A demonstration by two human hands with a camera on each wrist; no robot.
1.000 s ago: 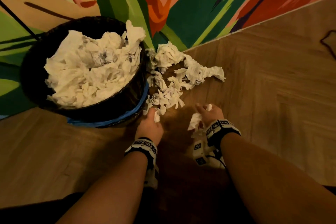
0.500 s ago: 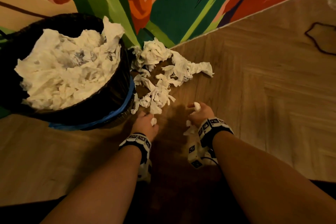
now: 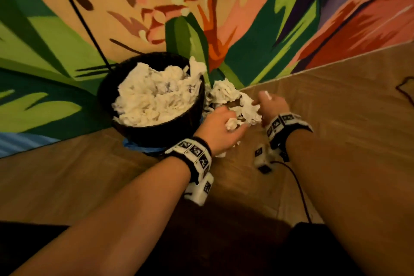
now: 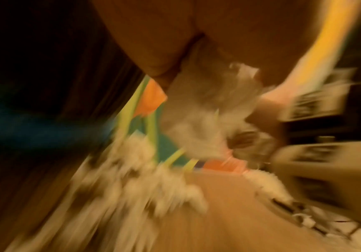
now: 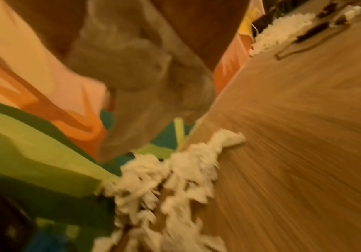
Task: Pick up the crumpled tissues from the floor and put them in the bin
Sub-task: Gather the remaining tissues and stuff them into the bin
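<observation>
A black woven bin (image 3: 105, 101) stands against the painted wall, heaped with white tissues (image 3: 154, 98). More crumpled tissues (image 3: 224, 92) lie on the wooden floor in the corner just right of the bin. My left hand (image 3: 231, 126) is beside the bin's right wall and grips a clump of tissue (image 3: 231, 123). My right hand (image 3: 261, 105) is close to its right and holds another clump (image 3: 251, 111). Both wrist views are blurred: a tissue wad (image 4: 207, 110) hangs from the left hand, a grey wad (image 5: 143, 71) from the right, and floor tissues (image 5: 175, 170) lie below.
A colourful mural wall (image 3: 246, 29) rises right behind the bin, with a thin black cable (image 3: 78, 13) running down it. A blue band (image 3: 143, 148) shows at the bin's base. A dark cord (image 3: 405, 89) lies on the floor far right. Bare wooden floor (image 3: 347, 130) spreads right.
Both hands moved forward from the near edge of the tissue pile into it and now hold bigger clumps. The head view tilted up and shows more wall.
</observation>
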